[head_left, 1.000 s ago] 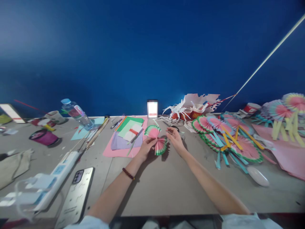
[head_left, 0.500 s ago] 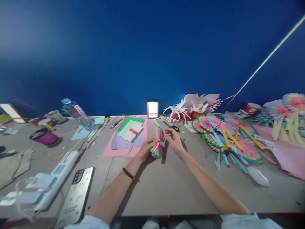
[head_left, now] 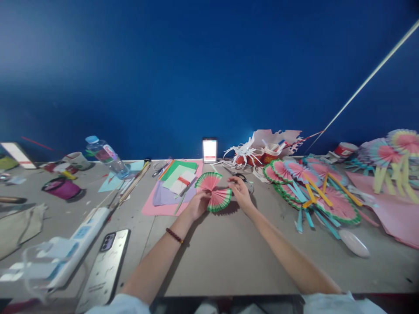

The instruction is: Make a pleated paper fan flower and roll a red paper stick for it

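A pleated pink paper fan (head_left: 218, 200) with a green-and-white edge is spread into two wedges that meet at its pinched middle. My left hand (head_left: 198, 206) is closed on that middle from the left side. Beside the right end of the lower wedge is my right hand (head_left: 240, 192), its fingers loosely bent and apart. Whether its thumb touches the paper edge I cannot tell. Behind the right hand lie black-handled scissors (head_left: 241, 176), partly hidden by the fingers.
Coloured paper sheets (head_left: 157, 208) lie left of the fan. Finished paper fans (head_left: 340, 205) with strips are piled at the right, near a white oval object (head_left: 355, 243). A phone (head_left: 104, 266), a power strip (head_left: 80, 244) and a tilted bottle (head_left: 109, 157) occupy the left.
The fan has turned from a narrow, edge-on bow into two wide wedges facing me. My left hand has kept its grip, and my right fingers have curled a little more.
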The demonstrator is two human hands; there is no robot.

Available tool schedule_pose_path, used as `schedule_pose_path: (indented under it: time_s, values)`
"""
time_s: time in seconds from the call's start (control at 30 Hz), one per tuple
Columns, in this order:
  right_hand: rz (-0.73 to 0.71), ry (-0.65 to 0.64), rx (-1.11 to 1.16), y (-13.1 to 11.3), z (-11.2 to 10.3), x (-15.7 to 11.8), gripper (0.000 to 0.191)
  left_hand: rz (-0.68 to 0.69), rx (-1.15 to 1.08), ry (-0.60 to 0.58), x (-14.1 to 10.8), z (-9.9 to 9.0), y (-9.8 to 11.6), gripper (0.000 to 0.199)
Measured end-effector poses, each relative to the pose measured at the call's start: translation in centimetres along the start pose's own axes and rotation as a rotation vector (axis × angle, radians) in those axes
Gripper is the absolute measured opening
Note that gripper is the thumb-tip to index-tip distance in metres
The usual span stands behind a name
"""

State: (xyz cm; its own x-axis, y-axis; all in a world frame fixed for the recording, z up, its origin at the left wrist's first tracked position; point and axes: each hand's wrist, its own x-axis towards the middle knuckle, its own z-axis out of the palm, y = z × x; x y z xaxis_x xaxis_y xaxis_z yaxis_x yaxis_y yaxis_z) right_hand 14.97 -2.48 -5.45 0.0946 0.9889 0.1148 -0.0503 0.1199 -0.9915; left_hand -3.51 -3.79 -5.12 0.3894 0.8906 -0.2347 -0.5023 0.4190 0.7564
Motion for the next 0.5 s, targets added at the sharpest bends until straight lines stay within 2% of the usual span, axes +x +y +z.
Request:
schedule_pose_path:
  time_s: [0.07,0.2,0.3,0.4,0.5]
  values:
    - [0.018,-0.03,0.011,-0.2,0.1,-0.2,0.038,-0.038,-0.039,-0.013,0.0,-0.1,0.1,0.026]
    - [0.028,-0.073,0.01,-0.1,0.2,-0.3,0.039,-0.08,-0.035,0.061,-0.3,-0.1,0.4,0.026]
    - [0.012,-0.035,-0.03,0.5,0.0,-0.1,0.04,-0.077,0.0,0.114,-0.5,0.1,0.6,0.032]
    - [-0.099,0.059,-0.167,1.2,-0.6,0.3,0.031,-0.054,0.058,0.117,-0.6,0.3,0.6,0.036]
    - [-0.25,0.158,-0.406,1.7,-1.1,0.7,0.021,0.103,0.165,0.222,-0.3,0.4,0.3,0.035]
